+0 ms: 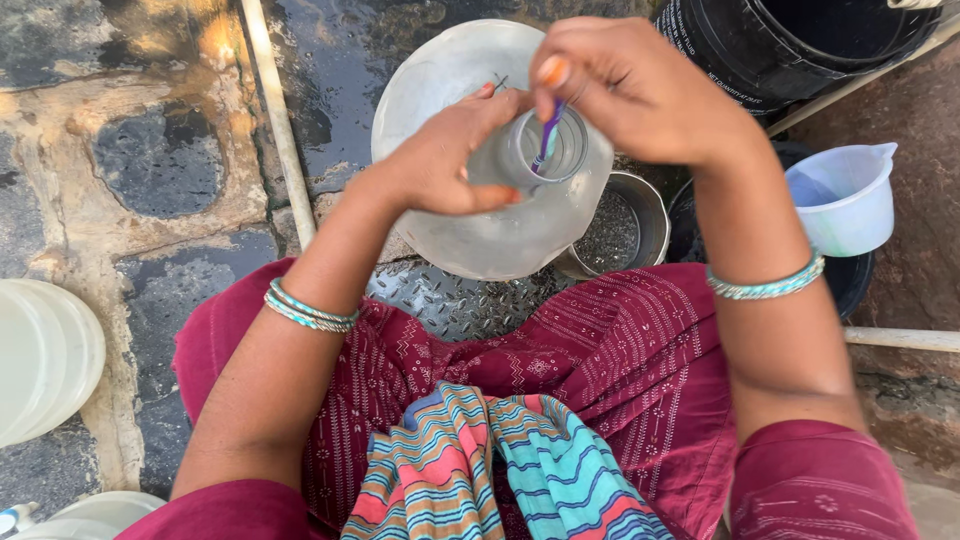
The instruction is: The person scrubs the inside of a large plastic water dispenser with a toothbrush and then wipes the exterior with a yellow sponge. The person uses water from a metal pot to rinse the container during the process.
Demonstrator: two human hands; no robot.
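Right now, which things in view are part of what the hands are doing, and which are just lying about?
In use:
left hand gripping the neck of the clear bottle
right hand pushing the purple brush handle into its mouth

Lying about:
steel bowl
pale blue jug
black bucket
white containers

Black bucket [790, 45] at top right, white printed lettering curving along its side

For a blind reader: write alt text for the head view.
Left hand grips the neck of a large clear water jug while the right hand pokes a purple brush into its mouth, above wet stone paving.
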